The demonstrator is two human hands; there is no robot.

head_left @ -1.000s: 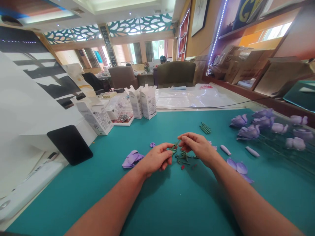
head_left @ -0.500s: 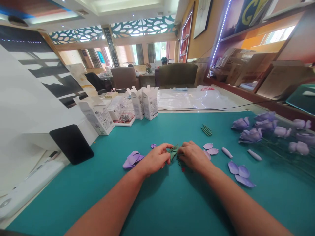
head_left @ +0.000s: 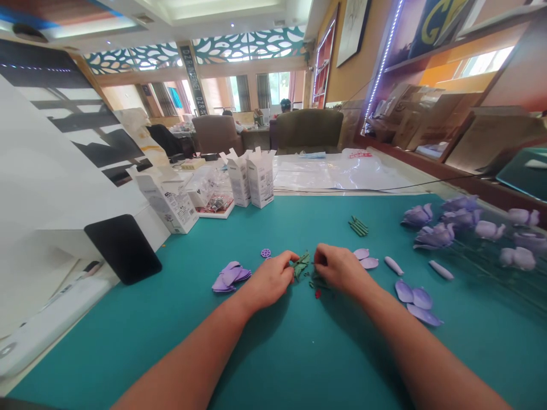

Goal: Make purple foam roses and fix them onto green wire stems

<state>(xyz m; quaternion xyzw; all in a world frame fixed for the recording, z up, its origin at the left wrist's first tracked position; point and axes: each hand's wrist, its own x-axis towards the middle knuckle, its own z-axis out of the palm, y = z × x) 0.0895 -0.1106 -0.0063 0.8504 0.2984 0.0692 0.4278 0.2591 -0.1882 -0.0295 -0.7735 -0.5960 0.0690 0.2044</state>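
In the middle of the green mat, my left hand [head_left: 276,277] pinches a green leaf piece [head_left: 301,265] between thumb and fingers. Just to its right, my right hand [head_left: 337,266] is closed with the fingertips together; whatever is in them is too small to make out. Below the right fingers lie small dark green bits [head_left: 311,283] and a tiny red piece [head_left: 318,294]. A stack of purple petals [head_left: 231,277] sits left of my left hand, with a purple ring-shaped piece [head_left: 265,253] above it. Pale petals [head_left: 368,262] lie beside my right hand.
Green rods [head_left: 358,226] lie farther back. To the right are two pale tapered pieces [head_left: 394,265], purple petals [head_left: 421,302] and assembled purple flowers [head_left: 435,235]. White boxes [head_left: 261,179] and a tray of bagged parts [head_left: 216,206] stand behind; a black tablet [head_left: 123,249] leans at left.
My right hand has drawn slightly away from the leaf piece, its fingers more curled, uncovering small green bits. My left hand stays nearly in place, holding the leaf piece.
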